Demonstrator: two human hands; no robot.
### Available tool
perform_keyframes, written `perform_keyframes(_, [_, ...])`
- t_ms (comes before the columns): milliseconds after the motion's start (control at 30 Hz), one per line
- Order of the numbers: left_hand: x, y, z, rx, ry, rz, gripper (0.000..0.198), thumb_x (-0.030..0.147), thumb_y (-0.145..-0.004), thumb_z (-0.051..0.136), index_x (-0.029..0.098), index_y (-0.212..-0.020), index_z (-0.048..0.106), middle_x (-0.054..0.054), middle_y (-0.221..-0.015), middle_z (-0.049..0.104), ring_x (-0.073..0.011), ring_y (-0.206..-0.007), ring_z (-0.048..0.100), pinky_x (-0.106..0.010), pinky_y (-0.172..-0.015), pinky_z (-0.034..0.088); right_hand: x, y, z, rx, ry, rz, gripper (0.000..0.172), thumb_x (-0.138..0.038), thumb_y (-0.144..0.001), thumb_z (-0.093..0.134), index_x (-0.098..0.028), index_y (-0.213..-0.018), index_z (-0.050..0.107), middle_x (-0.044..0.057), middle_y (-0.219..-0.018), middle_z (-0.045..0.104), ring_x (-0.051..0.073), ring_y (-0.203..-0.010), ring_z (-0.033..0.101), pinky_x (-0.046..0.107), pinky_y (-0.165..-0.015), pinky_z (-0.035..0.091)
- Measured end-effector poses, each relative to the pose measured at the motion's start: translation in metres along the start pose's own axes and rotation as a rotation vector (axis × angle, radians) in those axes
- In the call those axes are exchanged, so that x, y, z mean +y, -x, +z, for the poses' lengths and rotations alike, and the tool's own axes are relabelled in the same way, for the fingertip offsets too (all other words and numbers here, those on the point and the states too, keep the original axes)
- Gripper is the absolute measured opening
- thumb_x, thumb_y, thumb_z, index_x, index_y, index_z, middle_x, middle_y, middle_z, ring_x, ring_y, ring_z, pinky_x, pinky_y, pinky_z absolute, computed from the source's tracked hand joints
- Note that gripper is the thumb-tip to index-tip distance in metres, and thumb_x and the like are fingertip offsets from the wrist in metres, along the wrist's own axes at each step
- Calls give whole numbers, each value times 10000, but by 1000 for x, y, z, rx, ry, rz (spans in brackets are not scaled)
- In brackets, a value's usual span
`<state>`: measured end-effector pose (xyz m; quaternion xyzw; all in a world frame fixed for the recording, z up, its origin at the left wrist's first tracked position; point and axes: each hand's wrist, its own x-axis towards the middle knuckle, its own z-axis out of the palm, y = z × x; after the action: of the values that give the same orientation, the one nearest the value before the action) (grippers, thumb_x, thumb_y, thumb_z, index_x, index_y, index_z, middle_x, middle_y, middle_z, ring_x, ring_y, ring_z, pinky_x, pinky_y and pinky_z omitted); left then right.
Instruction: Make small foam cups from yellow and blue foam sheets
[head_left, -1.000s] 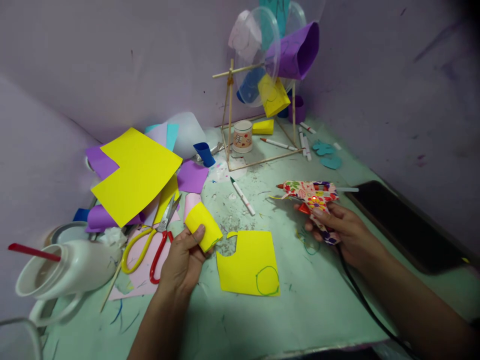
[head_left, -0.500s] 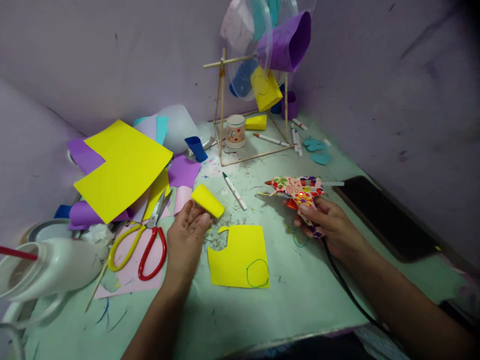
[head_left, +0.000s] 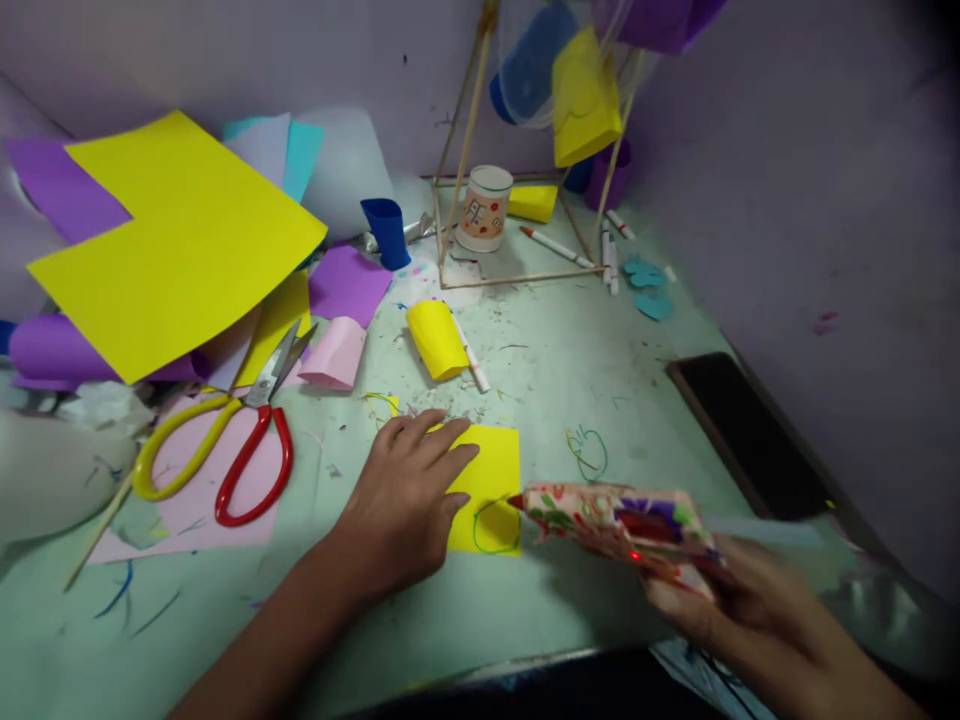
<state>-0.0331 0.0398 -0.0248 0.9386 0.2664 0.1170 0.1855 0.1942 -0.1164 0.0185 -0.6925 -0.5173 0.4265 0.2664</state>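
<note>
My left hand (head_left: 409, 500) lies flat with fingers spread on a yellow paper square (head_left: 491, 480) that has a green circle drawn on it. My right hand (head_left: 720, 600), blurred by motion, grips a floral-patterned glue gun (head_left: 619, 520). The gun's tip points at the drawn circle on the square. A small yellow paper roll (head_left: 436, 338) lies on the table beyond my left hand, touching a white marker (head_left: 472, 365).
Yellow-and-red scissors (head_left: 225, 440) rest on pink paper at the left. A large yellow sheet (head_left: 172, 245) tops a paper pile. A stick frame (head_left: 517, 275) with paper cups, a printed cup (head_left: 485, 208), markers and a blue cup (head_left: 388, 232) stand behind. A dark phone (head_left: 750, 430) lies right.
My left hand let go of the yellow roll, which now lies on the table, and pressed down on the yellow square. My right hand brought the glue gun nearer, to the square's drawn circle.
</note>
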Motion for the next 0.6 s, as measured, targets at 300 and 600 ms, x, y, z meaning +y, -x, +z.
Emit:
perform_keyframes(300, [2,-1,-5,-56,101,-51,378,163,-747,524,165,-1123,567,-105,-1307,530,-324,-1213,404,-525,-1008,257,-4,14,10,-57,362,-58,405,-342,-835,526,-315,-1237,570,26,-1257,602,284,-1112,590,382,-902,513])
perform_keyframes(600, [-2,3,0,-1,167,-32,371,141,-749,511,181,-1115,559,-78,-1300,528,-299,-1216,392,-476,-996,242,-26,-7,11,-73,313,-47,364,-352,-822,519,-333,-1171,618,2,-1009,732,250,-776,717,294,-747,592])
